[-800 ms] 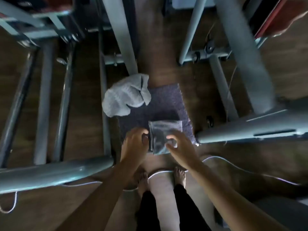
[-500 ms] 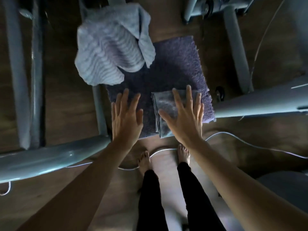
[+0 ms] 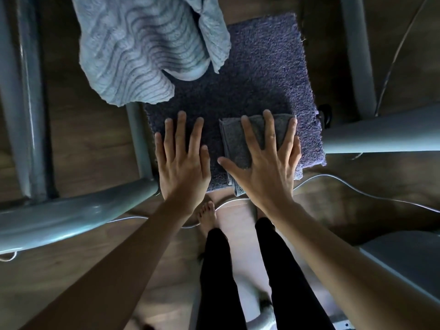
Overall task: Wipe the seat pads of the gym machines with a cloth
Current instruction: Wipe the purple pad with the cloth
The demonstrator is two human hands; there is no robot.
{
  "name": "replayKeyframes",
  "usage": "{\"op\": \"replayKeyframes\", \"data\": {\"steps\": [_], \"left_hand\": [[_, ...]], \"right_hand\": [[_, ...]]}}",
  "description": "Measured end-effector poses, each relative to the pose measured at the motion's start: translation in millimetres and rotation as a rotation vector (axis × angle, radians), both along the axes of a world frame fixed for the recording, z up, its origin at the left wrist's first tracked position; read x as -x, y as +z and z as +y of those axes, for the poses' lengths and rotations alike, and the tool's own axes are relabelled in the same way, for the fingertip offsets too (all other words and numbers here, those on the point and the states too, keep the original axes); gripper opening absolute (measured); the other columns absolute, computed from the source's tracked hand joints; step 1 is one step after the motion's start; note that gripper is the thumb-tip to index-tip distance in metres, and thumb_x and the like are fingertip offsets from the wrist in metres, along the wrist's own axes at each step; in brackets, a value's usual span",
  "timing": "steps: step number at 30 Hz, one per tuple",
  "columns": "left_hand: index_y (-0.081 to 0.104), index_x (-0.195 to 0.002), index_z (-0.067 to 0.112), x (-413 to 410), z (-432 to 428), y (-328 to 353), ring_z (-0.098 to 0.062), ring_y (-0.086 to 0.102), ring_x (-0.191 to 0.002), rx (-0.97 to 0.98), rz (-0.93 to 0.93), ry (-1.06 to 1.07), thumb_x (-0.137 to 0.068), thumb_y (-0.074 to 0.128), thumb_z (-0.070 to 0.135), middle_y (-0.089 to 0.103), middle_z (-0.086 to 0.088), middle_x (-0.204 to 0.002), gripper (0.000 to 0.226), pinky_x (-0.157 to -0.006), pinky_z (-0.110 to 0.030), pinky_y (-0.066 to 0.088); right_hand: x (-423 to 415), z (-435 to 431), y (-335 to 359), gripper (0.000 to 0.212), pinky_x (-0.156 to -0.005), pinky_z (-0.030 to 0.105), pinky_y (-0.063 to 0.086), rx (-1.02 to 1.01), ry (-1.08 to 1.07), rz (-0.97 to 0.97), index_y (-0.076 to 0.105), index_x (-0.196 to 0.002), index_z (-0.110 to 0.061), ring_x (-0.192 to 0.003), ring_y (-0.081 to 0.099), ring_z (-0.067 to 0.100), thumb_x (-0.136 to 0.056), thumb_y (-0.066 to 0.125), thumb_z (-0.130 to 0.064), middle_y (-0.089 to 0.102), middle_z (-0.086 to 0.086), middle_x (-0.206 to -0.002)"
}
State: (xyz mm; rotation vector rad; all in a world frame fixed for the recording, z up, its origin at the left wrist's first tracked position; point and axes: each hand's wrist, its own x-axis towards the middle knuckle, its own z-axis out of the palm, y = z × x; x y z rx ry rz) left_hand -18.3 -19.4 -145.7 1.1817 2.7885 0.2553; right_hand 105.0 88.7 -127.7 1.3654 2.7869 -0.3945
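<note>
On the seat pad (image 3: 262,67), right hand (image 3: 264,170) presses the folded cloth (image 3: 234,139), left hand (image 3: 183,167) flat beside it, fingers straight; fuzzy nap could, I think, bunch the cloth.

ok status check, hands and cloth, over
Left hand flat on purple seat pad. Right hand flat on folded grey cloth. Pale towel draped over pad's far left corner.

We see a folded grey cloth (image 3: 234,141) lying flat mid-frame, on the lower right of a purple, seemingly fuzzy seat pad (image 3: 262,75).
</note>
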Motion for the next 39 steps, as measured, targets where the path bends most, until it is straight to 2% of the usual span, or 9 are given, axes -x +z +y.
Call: {"op": "replayKeyframes", "data": {"steps": [6, 16, 23, 27, 33, 37, 39], "left_hand": [[0.032, -0.153, 0.026, -0.5, -0.4, -1.7, -0.029, 0.019, -0.15, -0.03, 0.012, 0.001, -0.103, 0.034, 0.034, 0.023, -0.006, -0.162, 0.05, -0.122, -0.049, 0.016], [0.034, -0.152, 0.025, -0.7, -0.2, -2.9, -0.029, 0.021, -0.15, -0.039, 0.035, 0.001, -0.103, 0.034, 0.034, 0.025, -0.006, -0.162, 0.05, -0.122, -0.049, 0.016], [0.035, -0.152, 0.025, 0.0, 0.0, -3.9, -0.029, 0.022, -0.15, -0.044, 0.048, -0.002, -0.103, 0.032, 0.034, 0.027, -0.006, -0.161, 0.049, -0.122, -0.048, 0.016], [0.035, -0.152, 0.025, -0.4, -0.1, -3.5, -0.029, 0.022, -0.15, -0.037, 0.045, -0.001, -0.103, 0.033, 0.034, 0.027, -0.006, -0.161, 0.049, -0.123, -0.046, 0.014], [0.033, -0.152, 0.026, 1.6, 0.5, -1.0, -0.028, 0.018, -0.151, -0.027, -0.006, -0.012, -0.103, 0.032, 0.035, 0.024, -0.005, -0.162, 0.05, -0.123, -0.047, 0.012], [0.036, -0.151, 0.024, 4.5, 1.0, 6.0, -0.03, 0.016, -0.151, -0.067, -0.13, -0.015, -0.102, 0.035, 0.034, 0.023, -0.005, -0.162, 0.05, -0.123, -0.048, 0.011], [0.042, -0.147, 0.021, 6.5, 0.1, 12.8, -0.032, 0.021, -0.149, -0.103, -0.19, -0.021, -0.1, 0.041, 0.029, 0.028, -0.008, -0.16, 0.048, -0.121, -0.051, 0.017]], "right_hand": [[-2.1, -1.5, -1.4, 0.081, -0.116, 0.054, 0.017, -0.02, 0.011, -0.019, 0.027, -0.154, -0.036, -0.15, 0.006, 0.043, -0.086, 0.037, -0.08, 0.019, 0.002, -0.164], [-6.4, -8.8, -10.3, 0.064, -0.112, 0.051, 0.03, -0.074, 0.039, 0.111, 0.042, -0.149, -0.026, -0.147, 0.025, 0.037, -0.097, 0.043, -0.062, 0.036, 0.003, -0.158], [-10.2, -7.1, -18.8, 0.048, -0.108, 0.047, 0.036, -0.133, 0.07, 0.219, 0.053, -0.142, -0.027, -0.144, 0.034, 0.03, -0.101, 0.047, -0.051, 0.046, -0.001, -0.151], [-9.2, -6.5, -18.9, 0.041, -0.106, 0.046, 0.037, -0.139, 0.081, 0.225, 0.055, -0.139, -0.033, -0.143, 0.035, 0.03, -0.102, 0.046, -0.047, 0.047, -0.001, -0.151], [-5.3, -6.1, -20.8, 0.035, -0.105, 0.048, 0.038, -0.118, 0.041, 0.296, 0.06, -0.135, -0.033, -0.141, 0.036, 0.029, -0.101, 0.051, -0.041, 0.051, -0.002, -0.147], [-3.2, -2.7, -20.7, 0.033, -0.104, 0.044, 0.038, -0.078, 0.035, 0.351, 0.061, -0.132, -0.031, -0.139, 0.037, 0.025, -0.101, 0.051, -0.037, 0.055, -0.003, -0.141], [-0.7, 0.6, -17.3, 0.032, -0.103, 0.043, 0.038, -0.035, 0.02, 0.375, 0.063, -0.129, -0.03, -0.136, 0.039, 0.023, -0.101, 0.05, -0.036, 0.057, -0.004, -0.138]]}}
